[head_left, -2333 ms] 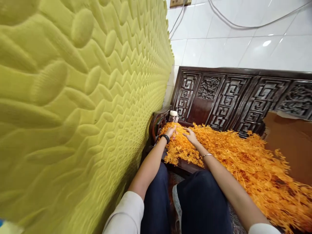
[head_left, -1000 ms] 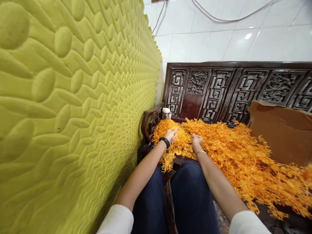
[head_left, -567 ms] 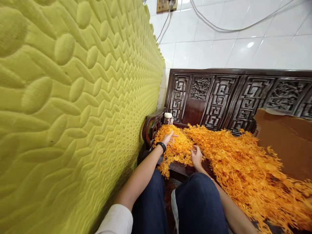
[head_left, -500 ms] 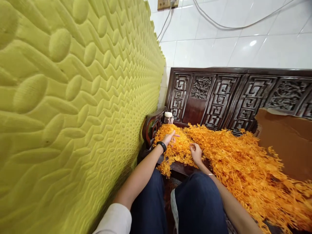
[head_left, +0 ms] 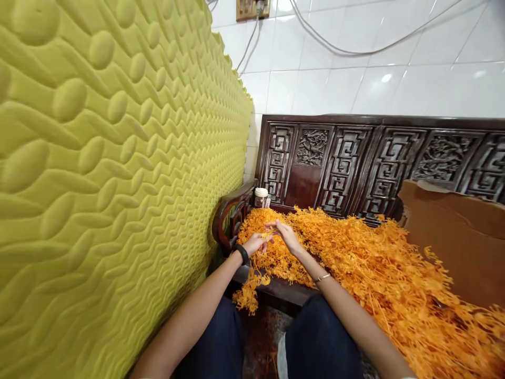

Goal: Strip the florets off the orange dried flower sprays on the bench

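Two bare hands, close together above the nearer end of one dark wooden tabletop (head_left: pixel 288 296), with the small heap just beyond and beneath. Left hand (head_left: pixel 254 243), with one black wristband (head_left: pixel 242 255), in a narrow grip on one orange piece (head_left: pixel 268 235) at the fingertips. Right hand (head_left: pixel 288 238), with one silver bangle (head_left: pixel 322 278), extended toward the left hand with fingertips bent over the same spot; cannot tell whether its grip is holding anything. Two orange heaps of tangled, branching stems in all, too dense for counting single stems: one small heap (head_left: pixel 281 263) below the hands, beside the armrest, and one much larger heap (head_left: pixel 379 273) spread to the right along the tabletop, nearly meeting the first. One loose orange clump (head_left: pixel 248 296) hanging over the front edge, below the left hand. Behind the small heap, one upright cup (head_left: pixel 261 199) with one white lid, in the corner by one curved armrest (head_left: pixel 229 210). Along the back, one carved backrest (head_left: pixel 341 166); against it at far right, one brown cardboard sheet (head_left: pixel 453 242). To the left, one yellow embossed panel (head_left: pixel 138 158). Above, white wall tiles (head_left: pixel 311 84) and one socket plate (head_left: pixel 253 8) with one plug. Below, two dark-blue trouser legs (head_left: pixel 323 339).
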`<control>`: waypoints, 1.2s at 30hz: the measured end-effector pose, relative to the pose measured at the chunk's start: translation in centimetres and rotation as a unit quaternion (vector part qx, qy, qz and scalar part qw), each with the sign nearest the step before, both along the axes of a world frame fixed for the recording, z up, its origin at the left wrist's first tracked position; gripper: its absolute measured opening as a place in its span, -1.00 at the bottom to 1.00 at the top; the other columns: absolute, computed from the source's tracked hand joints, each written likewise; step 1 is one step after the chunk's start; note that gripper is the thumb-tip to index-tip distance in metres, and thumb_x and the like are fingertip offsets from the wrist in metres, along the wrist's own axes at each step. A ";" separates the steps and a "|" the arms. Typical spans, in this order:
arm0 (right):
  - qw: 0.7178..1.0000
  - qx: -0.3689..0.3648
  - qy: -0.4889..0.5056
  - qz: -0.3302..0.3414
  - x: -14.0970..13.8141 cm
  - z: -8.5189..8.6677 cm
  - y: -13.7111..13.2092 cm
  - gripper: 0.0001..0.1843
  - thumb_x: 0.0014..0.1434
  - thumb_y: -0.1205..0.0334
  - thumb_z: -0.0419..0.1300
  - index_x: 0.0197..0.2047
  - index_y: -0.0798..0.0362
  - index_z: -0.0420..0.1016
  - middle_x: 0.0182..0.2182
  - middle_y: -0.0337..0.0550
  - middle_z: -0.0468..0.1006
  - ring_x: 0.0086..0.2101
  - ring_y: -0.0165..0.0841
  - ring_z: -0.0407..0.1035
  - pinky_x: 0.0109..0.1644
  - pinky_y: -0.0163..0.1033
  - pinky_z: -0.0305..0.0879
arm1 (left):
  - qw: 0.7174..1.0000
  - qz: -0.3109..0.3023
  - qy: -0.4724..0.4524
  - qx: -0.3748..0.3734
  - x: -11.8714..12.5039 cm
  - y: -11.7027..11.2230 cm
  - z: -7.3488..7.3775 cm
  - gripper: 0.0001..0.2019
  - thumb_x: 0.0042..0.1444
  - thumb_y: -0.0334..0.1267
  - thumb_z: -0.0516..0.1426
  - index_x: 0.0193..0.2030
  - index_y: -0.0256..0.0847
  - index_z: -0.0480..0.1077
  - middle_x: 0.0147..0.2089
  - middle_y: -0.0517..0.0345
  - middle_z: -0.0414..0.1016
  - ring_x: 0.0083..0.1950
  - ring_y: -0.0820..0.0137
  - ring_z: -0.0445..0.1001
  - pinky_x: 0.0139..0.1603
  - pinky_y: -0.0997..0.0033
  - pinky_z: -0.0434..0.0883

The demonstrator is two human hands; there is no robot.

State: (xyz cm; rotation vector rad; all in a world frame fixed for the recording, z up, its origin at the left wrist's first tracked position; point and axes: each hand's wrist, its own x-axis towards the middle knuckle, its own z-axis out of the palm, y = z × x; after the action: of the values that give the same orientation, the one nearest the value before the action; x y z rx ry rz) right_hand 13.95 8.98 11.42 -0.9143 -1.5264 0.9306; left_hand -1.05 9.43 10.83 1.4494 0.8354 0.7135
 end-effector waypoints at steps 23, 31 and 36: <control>0.917 -0.113 0.263 -0.276 -0.1 -0.1 8.8 -0.81 -0.28 0.18 0.32 -0.67 0.07 0.40 -0.54 -0.16 0.53 -0.42 -0.33 0.39 -0.39 -0.27 0.29 | 0.991 0.014 -0.072 -0.111 6.3 6.9 1.6 -0.61 0.24 0.00 -0.12 -0.55 -0.15 -0.03 -0.84 0.46 -0.19 -0.82 0.61 -0.14 -0.76 0.61 -0.11; 0.904 -0.111 0.292 -0.291 2.1 0.1 8.7 -0.92 -0.29 0.30 0.28 -0.64 0.10 0.45 -0.51 -0.16 0.55 -0.41 -0.34 0.39 -0.42 -0.30 0.27 | 0.987 -0.008 -0.083 -0.139 8.1 7.0 1.7 -0.60 0.27 -0.12 -0.15 -0.60 -0.16 -0.01 -0.85 0.40 -0.20 -0.82 0.61 -0.15 -0.75 0.57 -0.14; 0.890 -0.116 0.313 -0.311 1.6 -0.7 9.8 -0.92 -0.26 0.31 0.26 -0.60 0.12 0.45 -0.50 -0.15 0.55 -0.45 -0.38 0.38 -0.47 -0.33 0.24 | 0.983 -0.008 -0.093 -0.156 8.3 7.0 1.6 -0.58 0.29 -0.12 -0.21 -0.59 -0.17 0.04 -0.86 0.39 -0.23 -0.83 0.61 -0.19 -0.75 0.57 -0.19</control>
State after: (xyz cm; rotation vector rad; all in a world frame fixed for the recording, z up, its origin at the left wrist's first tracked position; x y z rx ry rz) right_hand 15.56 18.82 10.75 -1.0486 -0.5194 0.8190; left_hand 7.27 16.44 12.46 1.0898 0.7527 0.6616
